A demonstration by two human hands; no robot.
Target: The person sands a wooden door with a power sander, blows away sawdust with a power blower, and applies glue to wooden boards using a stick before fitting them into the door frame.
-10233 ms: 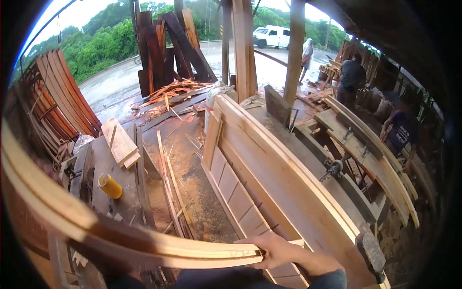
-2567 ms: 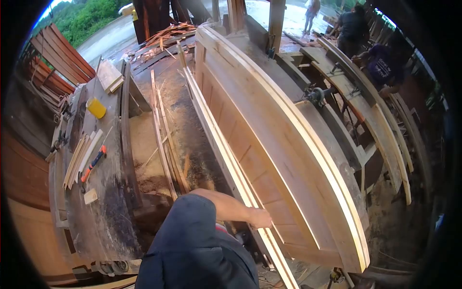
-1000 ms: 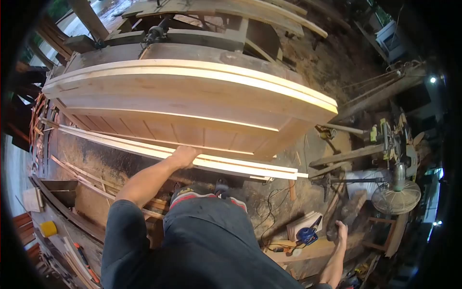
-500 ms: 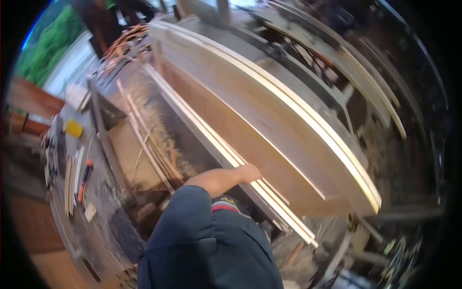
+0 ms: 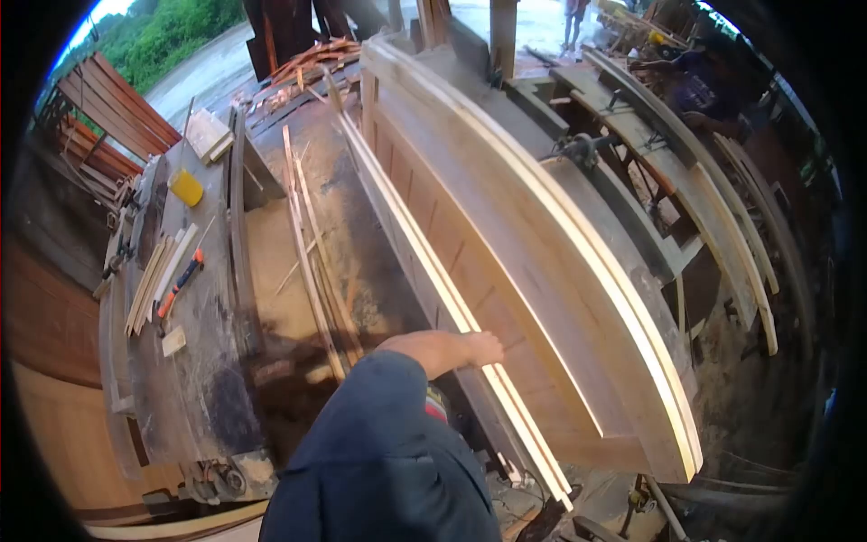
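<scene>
My left hand (image 5: 462, 350) reaches across from a dark sleeve, its fingers closed over the near edge of a large framed wooden panel (image 5: 533, 217). The panel looks like a door, with grooved boards inside a thick frame. It lies at a slant from the upper middle to the lower right, and its pale edges catch the light. The hand grips it somewhat below the middle of that edge. The thumb and palm side are partly hidden. My right hand is not in view.
A worn bench (image 5: 203, 379) at left carries an orange-handled tool (image 5: 181, 283), wood strips (image 5: 149, 285) and a yellow container (image 5: 185, 187). Long sticks (image 5: 307, 253) lie over sawdust. Clamped curved boards (image 5: 704, 212) stand at right, near a person (image 5: 709, 86) in dark clothing.
My view has swung, so the bench, panel and surroundings shift in the picture and look sharper. My left hand stays on the panel's near edge.
</scene>
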